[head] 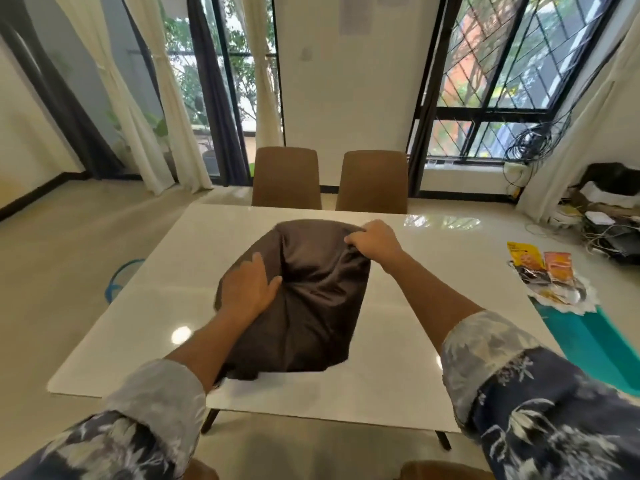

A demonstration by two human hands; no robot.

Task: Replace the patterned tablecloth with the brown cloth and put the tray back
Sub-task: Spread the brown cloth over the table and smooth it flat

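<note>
The brown cloth (311, 306) is seen bunched in a loose heap on the middle of the white, glossy tabletop (433, 271), with its near edge lying close to the tabletop's near side. The left hand (247, 289) is laid palm down on the left part of the heap, its fingers spread and fairly straight, so that the cloth is pressed rather than grasped. The right hand (374, 242) is clenched round a fold at the far right edge of the cloth, and the fabric is drawn taut below it. Both forearms are bare, with dark flower-printed sleeves (519, 393) rolled back. The tray (578, 297), silvery with a white scalloped border, is set well apart from the brown cloth, beyond the right edge of the tabletop, on a teal cloth (595, 344); what bears them cannot be told. A yellow packet (523, 258) and an orange packet (557, 266) are held on the tray side by side, with a dark packet below them; print is seen on the yellow and orange ones, but it is too blurred to be read and no brand can be made out. Two brown chairs (285, 178) are pushed up to the far side of the tabletop. Sheets of paper (353, 13) are fixed high on the wall behind them, and their writing cannot be read either.
</note>
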